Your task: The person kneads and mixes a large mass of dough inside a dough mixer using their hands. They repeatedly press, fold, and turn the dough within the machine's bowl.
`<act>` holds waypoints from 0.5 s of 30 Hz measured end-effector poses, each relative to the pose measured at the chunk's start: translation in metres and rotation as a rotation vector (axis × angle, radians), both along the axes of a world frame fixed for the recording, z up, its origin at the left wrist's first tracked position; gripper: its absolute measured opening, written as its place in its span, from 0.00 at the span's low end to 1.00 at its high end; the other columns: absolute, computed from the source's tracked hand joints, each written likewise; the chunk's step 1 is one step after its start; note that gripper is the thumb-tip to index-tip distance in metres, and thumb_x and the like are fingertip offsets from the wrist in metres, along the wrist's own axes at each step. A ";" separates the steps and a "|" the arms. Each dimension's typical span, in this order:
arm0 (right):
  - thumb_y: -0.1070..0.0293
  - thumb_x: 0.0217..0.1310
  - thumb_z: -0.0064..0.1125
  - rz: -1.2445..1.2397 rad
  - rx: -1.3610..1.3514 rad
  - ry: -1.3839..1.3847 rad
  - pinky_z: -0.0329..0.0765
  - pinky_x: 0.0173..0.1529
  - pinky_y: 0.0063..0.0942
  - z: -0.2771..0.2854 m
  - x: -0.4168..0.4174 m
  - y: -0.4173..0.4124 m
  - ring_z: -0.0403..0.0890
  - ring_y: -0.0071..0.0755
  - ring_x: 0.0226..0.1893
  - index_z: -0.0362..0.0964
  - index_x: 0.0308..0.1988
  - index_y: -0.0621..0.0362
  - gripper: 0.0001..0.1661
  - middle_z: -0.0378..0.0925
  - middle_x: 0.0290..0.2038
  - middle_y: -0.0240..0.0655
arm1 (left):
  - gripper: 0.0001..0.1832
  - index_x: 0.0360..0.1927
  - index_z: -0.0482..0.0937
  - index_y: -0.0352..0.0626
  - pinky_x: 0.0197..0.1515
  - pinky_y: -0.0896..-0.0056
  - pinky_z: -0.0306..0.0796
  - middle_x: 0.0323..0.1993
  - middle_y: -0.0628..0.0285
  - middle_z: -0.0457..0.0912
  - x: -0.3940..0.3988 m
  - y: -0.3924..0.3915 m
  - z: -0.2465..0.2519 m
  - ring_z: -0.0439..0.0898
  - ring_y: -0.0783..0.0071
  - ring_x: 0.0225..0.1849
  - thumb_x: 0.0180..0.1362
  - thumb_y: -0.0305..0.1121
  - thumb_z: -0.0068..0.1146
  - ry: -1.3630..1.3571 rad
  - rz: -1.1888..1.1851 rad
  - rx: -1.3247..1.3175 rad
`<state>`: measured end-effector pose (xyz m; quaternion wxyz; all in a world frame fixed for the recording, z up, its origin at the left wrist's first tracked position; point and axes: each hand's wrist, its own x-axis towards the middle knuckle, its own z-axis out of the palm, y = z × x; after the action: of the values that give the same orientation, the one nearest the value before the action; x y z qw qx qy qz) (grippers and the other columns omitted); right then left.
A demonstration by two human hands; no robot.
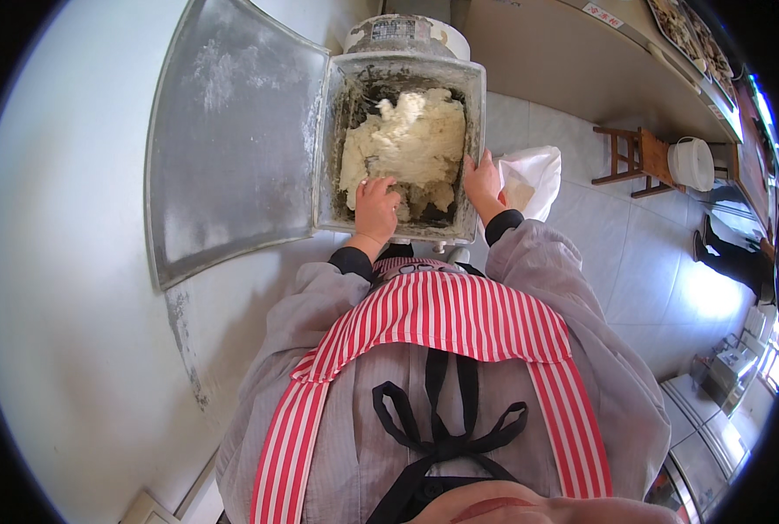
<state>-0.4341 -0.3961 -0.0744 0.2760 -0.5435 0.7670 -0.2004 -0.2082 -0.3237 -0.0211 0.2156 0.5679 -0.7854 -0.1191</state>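
Observation:
A large lump of pale, rough dough (pixel 416 141) fills much of the metal tub of a dough mixer (pixel 478 98), whose inner walls are crusted with residue. My left hand (pixel 378 208) reaches over the near part of the tub, fingers bent at the lower left edge of the dough; whether it grips any dough cannot be told. My right hand (pixel 483 182) rests at the tub's right rim, with fingers over the edge. The mixer's grey metal lid (pixel 239 144) stands swung out to the left, dusted with flour.
An open white sack (pixel 537 173) stands on the tiled floor right of the mixer. Farther right are a wooden stool (pixel 651 160), a white bucket (pixel 691 164) and a long counter (pixel 560 72). A person's dark-clothed legs (pixel 733 262) show at the far right. A wall lies left.

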 end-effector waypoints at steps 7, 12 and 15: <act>0.54 0.57 0.47 -0.006 0.021 0.029 0.71 0.44 0.46 0.007 0.002 0.001 0.76 0.58 0.39 0.54 0.57 0.60 0.32 0.75 0.36 0.56 | 0.06 0.18 0.68 0.45 0.46 0.60 0.59 0.35 0.62 0.72 -0.001 -0.001 -0.002 0.69 0.60 0.41 0.36 0.22 0.51 0.037 0.173 -0.041; 0.52 0.57 0.48 -0.011 0.007 0.016 0.70 0.45 0.45 0.001 0.001 0.001 0.75 0.58 0.39 0.53 0.57 0.60 0.34 0.75 0.37 0.56 | 0.06 0.18 0.69 0.44 0.43 0.59 0.61 0.34 0.61 0.71 0.001 -0.001 -0.008 0.69 0.58 0.40 0.35 0.21 0.51 0.089 0.179 -0.072; 0.52 0.57 0.48 -0.013 0.019 0.017 0.70 0.45 0.45 0.000 0.000 0.000 0.75 0.58 0.40 0.53 0.57 0.60 0.34 0.75 0.38 0.56 | 0.06 0.19 0.67 0.42 0.39 0.58 0.62 0.33 0.58 0.70 0.002 -0.002 -0.009 0.69 0.53 0.40 0.37 0.21 0.51 0.124 0.208 -0.053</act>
<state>-0.4339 -0.3958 -0.0742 0.2732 -0.5376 0.7746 -0.1904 -0.2067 -0.3258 -0.0300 0.2898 0.6321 -0.7102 -0.1103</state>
